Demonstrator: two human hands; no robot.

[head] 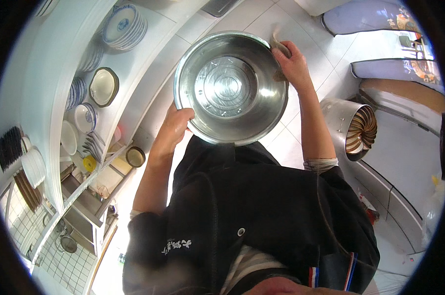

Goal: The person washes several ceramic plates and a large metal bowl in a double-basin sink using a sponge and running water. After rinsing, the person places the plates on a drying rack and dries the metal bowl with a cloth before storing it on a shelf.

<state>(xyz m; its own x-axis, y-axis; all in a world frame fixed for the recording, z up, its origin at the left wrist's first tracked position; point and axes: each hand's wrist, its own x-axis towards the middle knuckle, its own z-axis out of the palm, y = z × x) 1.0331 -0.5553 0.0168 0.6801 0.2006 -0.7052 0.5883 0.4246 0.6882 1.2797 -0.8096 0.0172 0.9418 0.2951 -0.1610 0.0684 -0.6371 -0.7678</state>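
Note:
A large round stainless steel basin [226,86] is held up over the tiled floor, its shiny, ringed inside facing me. My left hand [176,123] grips the rim at the lower left, the thumb over the edge and the fingers hidden behind. At the upper right my right hand [290,66] holds a tan cloth [280,46] against the rim and the outer side of the basin. The basin has nothing in it apart from bright reflections and a few small light marks on its bottom.
White shelves [149,70] on the left hold stacked blue-and-white plates [125,27], bowls [86,118] and an octagonal dish [104,86]. A round turbine vent [360,129] in a metal cylinder stands at right, near a white counter [406,143]. Patterned door curtains [370,18] hang at upper right.

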